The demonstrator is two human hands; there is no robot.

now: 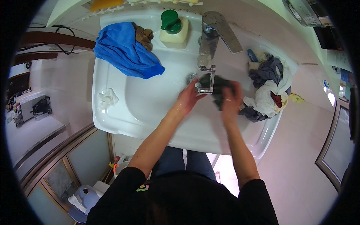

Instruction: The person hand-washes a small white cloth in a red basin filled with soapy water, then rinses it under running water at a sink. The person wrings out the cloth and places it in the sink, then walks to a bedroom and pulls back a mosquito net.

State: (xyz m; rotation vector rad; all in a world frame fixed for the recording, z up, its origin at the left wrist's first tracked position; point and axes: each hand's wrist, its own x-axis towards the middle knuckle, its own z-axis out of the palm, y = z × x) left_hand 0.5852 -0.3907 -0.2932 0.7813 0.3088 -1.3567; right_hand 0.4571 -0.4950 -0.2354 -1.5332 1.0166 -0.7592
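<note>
My right hand [232, 97], blurred by motion and wearing a ring, grips a dark green cloth [218, 98] over the right half of the white washbasin [157, 123]. The cloth hangs behind and beside the jointed swivel spout [212, 80] of the chrome faucet [208, 42]. My left hand [187, 98] is at the spout's outlet, fingers on either side of it; whether they hold the spout or part of the cloth is hidden. A metal drain [192, 78] shows just beyond the left fingertips.
A blue cloth [123, 50] and a brown cloth [143, 36] lie at the basin's back left, beside a green-topped pump bottle [174, 32]. Crumpled white tissue [108, 98] rests on the left ledge. Mixed small garments [267, 87] are heaped along the right rim.
</note>
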